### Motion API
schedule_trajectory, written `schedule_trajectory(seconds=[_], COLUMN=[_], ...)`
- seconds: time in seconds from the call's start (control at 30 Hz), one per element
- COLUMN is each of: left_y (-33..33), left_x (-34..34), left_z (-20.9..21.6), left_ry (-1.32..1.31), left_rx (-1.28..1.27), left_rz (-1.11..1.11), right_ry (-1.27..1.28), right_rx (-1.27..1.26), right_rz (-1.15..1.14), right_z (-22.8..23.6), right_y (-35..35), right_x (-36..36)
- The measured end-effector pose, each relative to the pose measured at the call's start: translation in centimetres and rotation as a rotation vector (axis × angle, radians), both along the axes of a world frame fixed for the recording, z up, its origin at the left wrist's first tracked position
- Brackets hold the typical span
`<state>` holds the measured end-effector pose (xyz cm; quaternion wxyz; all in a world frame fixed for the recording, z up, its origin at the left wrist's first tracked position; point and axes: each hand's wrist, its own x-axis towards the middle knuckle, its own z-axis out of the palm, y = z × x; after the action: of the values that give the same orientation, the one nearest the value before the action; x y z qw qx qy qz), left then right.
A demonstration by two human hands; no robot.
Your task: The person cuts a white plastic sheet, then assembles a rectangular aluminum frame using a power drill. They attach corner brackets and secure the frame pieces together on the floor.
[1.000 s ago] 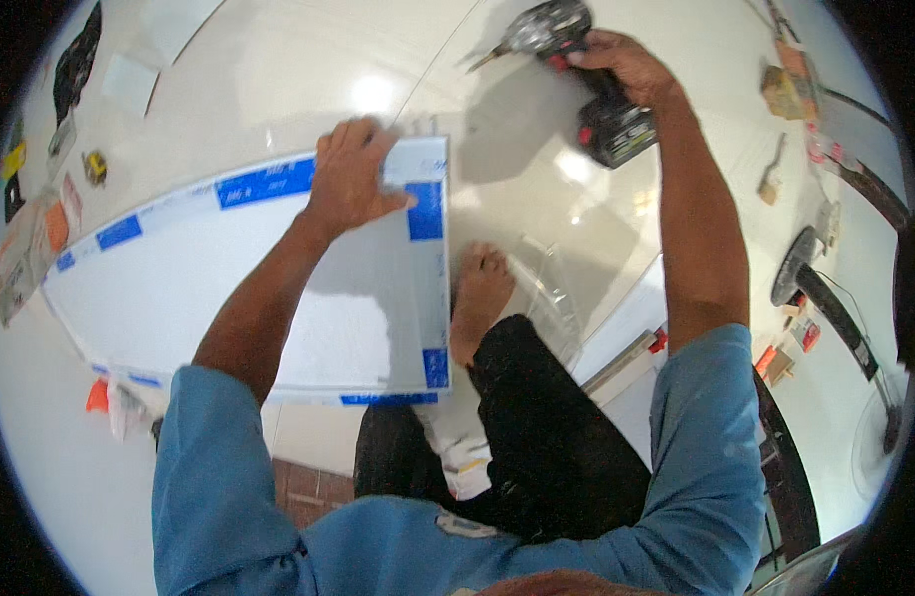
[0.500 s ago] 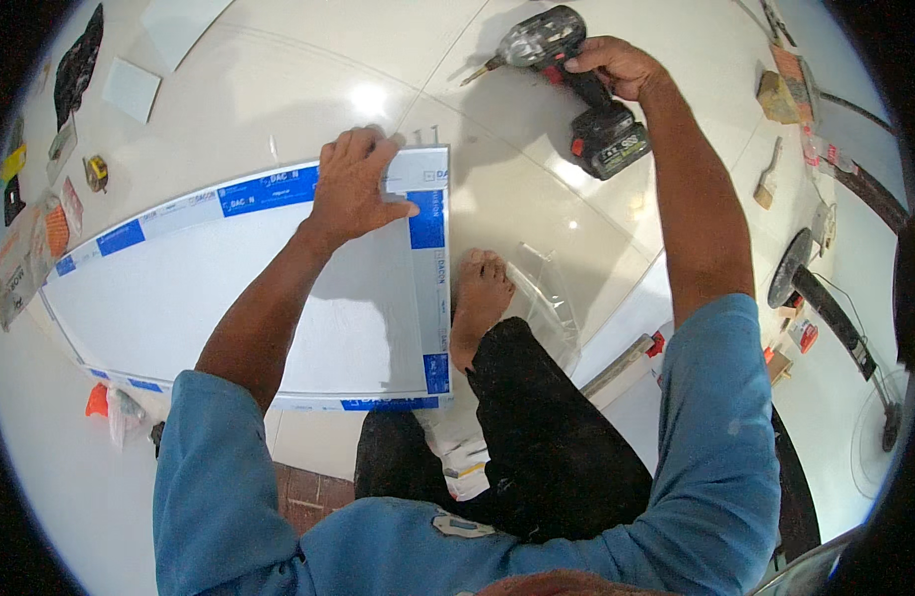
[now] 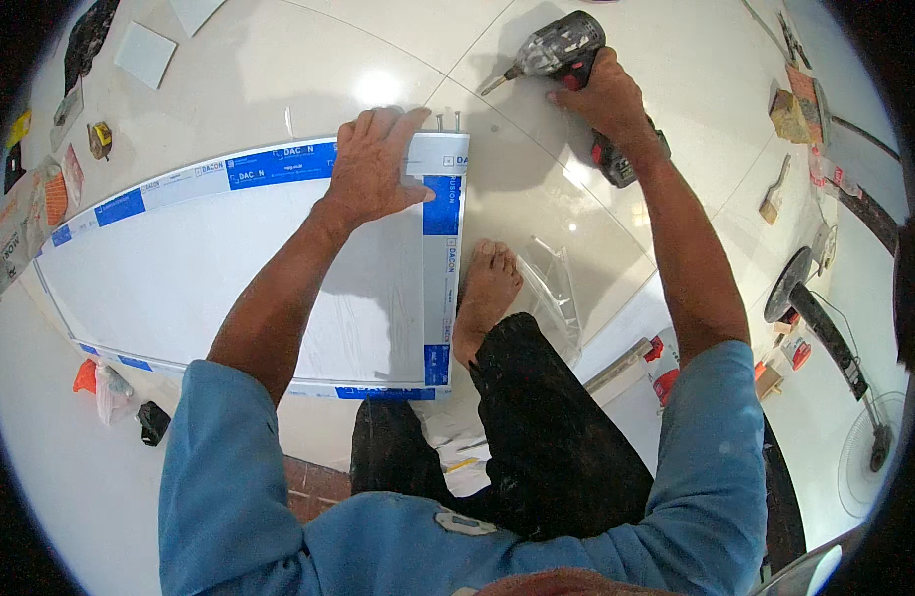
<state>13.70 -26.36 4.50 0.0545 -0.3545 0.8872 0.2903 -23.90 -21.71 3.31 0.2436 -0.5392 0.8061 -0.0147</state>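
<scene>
Beside the bare foot [image 3: 490,288], a white panel [image 3: 179,268] edged with printed blue-and-white tape [image 3: 442,204] is touched along its far edge by the spread left hand [image 3: 371,169], while a drill [image 3: 564,45] is clasped in the right hand [image 3: 614,102].

And the drill [image 3: 566,45] dips closer to the panel [image 3: 229,268], right fingers [image 3: 603,74] lower around it, wrist now covering more battery [image 3: 614,167]!
</scene>
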Motion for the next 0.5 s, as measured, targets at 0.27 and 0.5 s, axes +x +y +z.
schedule_trajectory(seconds=[0.27, 0.5], left_y=[0.0, -0.3], left_x=[-2.3, -3.2], left_z=[0.9, 1.8], left_ry=[-0.148, -0.262], left_rx=[0.073, 0.135], left_rz=[-0.026, -0.034], right_ry=[0.155, 0.094], right_rx=[-0.117, 0.064], right_rz=[0.224, 0.328], right_z=[-0.6, 2.9], right_y=[-4.6, -8.9], right_x=[2.4, 2.6])
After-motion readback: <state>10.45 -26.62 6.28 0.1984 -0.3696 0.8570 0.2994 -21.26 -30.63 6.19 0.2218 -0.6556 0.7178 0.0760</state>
